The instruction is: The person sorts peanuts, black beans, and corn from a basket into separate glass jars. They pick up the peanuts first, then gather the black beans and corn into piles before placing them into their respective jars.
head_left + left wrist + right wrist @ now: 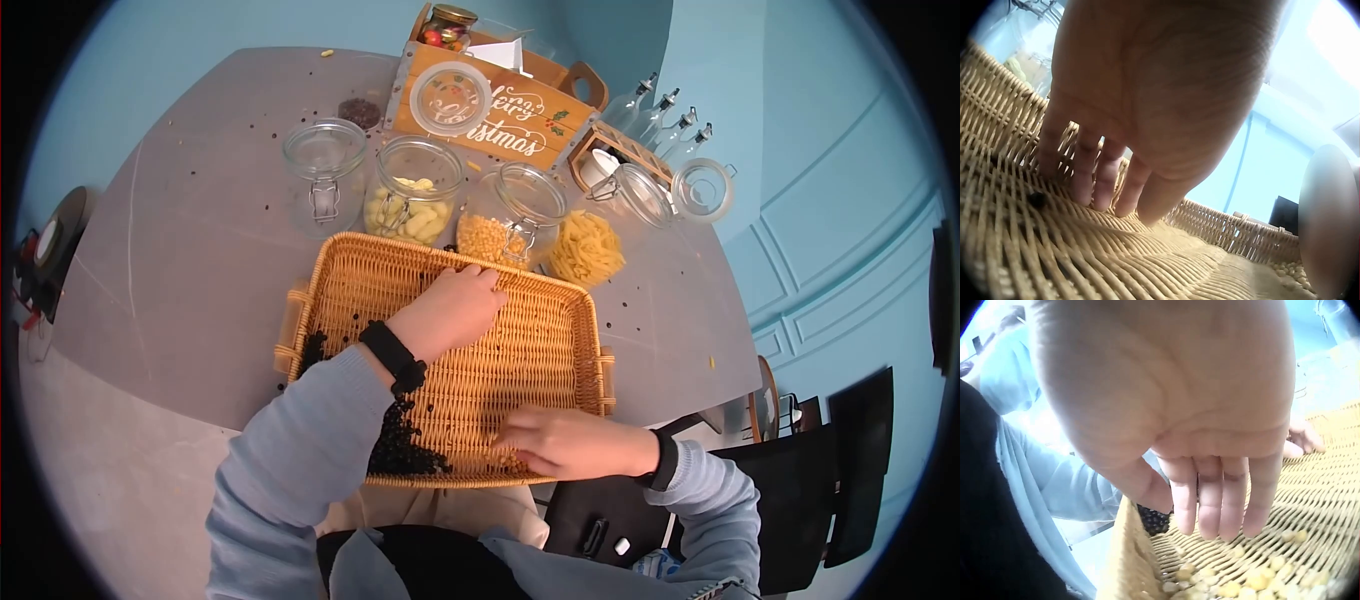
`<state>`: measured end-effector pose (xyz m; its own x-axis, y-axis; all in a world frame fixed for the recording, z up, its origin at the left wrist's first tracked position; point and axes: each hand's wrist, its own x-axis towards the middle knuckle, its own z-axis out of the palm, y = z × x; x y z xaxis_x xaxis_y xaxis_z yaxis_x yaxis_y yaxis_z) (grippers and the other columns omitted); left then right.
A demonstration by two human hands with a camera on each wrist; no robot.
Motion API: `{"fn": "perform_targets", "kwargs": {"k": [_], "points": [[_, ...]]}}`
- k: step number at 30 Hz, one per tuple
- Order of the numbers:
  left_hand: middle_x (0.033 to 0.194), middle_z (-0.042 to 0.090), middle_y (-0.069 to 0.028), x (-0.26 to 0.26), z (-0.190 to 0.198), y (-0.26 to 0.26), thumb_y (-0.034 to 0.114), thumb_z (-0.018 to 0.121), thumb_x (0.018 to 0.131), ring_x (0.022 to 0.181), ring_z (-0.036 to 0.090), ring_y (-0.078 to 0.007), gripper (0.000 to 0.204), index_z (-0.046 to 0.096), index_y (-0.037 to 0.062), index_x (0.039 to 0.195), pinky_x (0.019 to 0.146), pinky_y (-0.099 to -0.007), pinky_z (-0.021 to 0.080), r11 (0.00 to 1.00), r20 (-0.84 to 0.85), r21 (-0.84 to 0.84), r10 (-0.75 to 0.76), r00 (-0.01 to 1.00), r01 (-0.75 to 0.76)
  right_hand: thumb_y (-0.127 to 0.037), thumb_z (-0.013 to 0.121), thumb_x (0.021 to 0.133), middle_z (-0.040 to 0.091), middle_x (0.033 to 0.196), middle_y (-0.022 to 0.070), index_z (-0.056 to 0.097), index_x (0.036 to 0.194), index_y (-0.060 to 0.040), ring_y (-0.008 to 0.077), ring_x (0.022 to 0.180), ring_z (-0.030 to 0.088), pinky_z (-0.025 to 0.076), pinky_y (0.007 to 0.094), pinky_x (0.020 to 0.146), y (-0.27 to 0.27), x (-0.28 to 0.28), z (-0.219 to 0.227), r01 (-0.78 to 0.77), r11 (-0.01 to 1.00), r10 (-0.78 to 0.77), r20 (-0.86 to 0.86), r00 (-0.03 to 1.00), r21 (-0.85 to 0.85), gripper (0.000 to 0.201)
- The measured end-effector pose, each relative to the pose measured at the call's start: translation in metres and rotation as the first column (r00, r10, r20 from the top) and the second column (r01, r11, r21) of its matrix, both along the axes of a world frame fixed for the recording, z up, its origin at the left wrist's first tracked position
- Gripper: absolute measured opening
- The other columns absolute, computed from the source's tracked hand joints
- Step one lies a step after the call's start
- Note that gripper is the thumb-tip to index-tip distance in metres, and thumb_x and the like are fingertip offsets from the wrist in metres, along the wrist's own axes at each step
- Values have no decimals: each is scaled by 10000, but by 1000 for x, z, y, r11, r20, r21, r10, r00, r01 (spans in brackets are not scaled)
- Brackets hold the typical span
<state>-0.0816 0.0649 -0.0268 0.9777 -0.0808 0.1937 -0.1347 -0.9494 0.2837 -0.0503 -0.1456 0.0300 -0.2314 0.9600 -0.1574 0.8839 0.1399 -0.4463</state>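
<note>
A wicker basket [540,320] lies at the table's near edge. Black beans [405,445] are heaped along its left and lower left. The left hand [450,310] reaches to the basket's far side, its fingers extended down to the weave in the left wrist view; one dark bean [1037,200] lies beside them. Near the lower right corner is the right hand [570,442], fingers pointing down with nothing visibly held. Yellow corn kernels [1260,578] lie on the weave by its fingertips in the right wrist view.
Beyond the basket stand an empty glass jar [325,180], a jar of pale yellow pieces [408,205], a corn jar [495,235] and a pasta jar [585,245]. Behind them are a wooden box [540,110] and a bottle rack [625,150]. Beans are scattered on the table [200,250].
</note>
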Motion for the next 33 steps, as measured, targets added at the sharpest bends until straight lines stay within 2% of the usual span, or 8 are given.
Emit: {"fn": "perform_targets", "kwargs": {"k": [2, 7, 13, 20, 26, 29, 32, 33], "points": [[1025, 523, -81, 0, 1, 0, 190, 620, 770, 1025, 482, -250, 309, 569, 57, 1045, 848, -383, 419, 1000, -7, -8, 1, 1000, -1, -81, 513, 760, 476, 902, 136, 530, 976, 12, 287, 884, 487, 451, 366, 741, 2, -7, -4, -44, 996, 35, -106, 994, -80, 236], [1019, 523, -82, 0, 1, 1, 185, 616, 774, 1020, 484, -252, 289, 571, 58, 1031, 839, -384, 419, 1000, -12, -17, -5, 1000, 5, -93, 535, 721, 478, 875, 127, 537, 919, 18, 282, 845, 483, 435, 359, 738, 3, -6, -12, -96, 995, 95, -40, 995, -32, 227], [1005, 523, -87, 1, -1, 1, 192, 618, 773, 1011, 484, -256, 269, 573, 51, 997, 835, -389, 419, 1000, -7, -13, -7, 1000, 7, -95, 547, 712, 492, 798, 111, 505, 767, -1, 285, 814, 498, 427, 370, 709, -2, 6, -2, 28, 991, -12, 118, 993, -130, 117], [1010, 526, -84, 1, -2, 0, 199, 631, 764, 1013, 484, -252, 299, 574, 54, 1019, 842, -383, 419, 1000, 6, -9, 5, 1000, -5, -62, 550, 690, 466, 926, 133, 524, 1010, 16, 293, 902, 465, 432, 366, 742, 0, -9, -11, -114, 984, 101, -96, 990, -134, 331], [1016, 527, -83, 1, -2, 0, 196, 631, 765, 1015, 486, -248, 299, 576, 51, 1020, 843, -378, 423, 1000, 6, -4, -1, 1000, 1, -36, 524, 710, 478, 902, 128, 541, 961, -9, 294, 869, 486, 433, 369, 730, -10, 0, -6, -16, 964, -38, -195, 980, -264, 252], [1013, 528, -84, 2, -2, 1, 193, 629, 767, 1007, 491, -248, 292, 578, 48, 1014, 837, -375, 427, 1000, 16, -5, -6, 1000, 6, -25, 514, 726, 486, 866, 125, 553, 900, -20, 298, 829, 503, 433, 381, 720, -12, 11, -1, -38, 960, 17, -79, 997, -277, 179], [1003, 530, -85, 1, -3, 0, 192, 630, 765, 999, 496, -250, 288, 579, 47, 1009, 832, -375, 429, 1000, 27, 18, -3, 1000, 3, -36, 526, 730, 490, 843, 118, 555, 842, -24, 300, 803, 510, 433, 386, 700, -15, 14, 2, 125, 958, -126, 11, 992, -259, 116], [1001, 531, -86, 1, -2, 0, 191, 630, 765, 999, 497, -252, 286, 579, 47, 1007, 833, -377, 429, 1000, 24, 10, -5, 1000, 5, -46, 534, 736, 490, 845, 119, 549, 844, -27, 301, 803, 510, 434, 382, 689, -17, 14, 1, 199, 972, -194, 46, 980, -123, 110]]}}
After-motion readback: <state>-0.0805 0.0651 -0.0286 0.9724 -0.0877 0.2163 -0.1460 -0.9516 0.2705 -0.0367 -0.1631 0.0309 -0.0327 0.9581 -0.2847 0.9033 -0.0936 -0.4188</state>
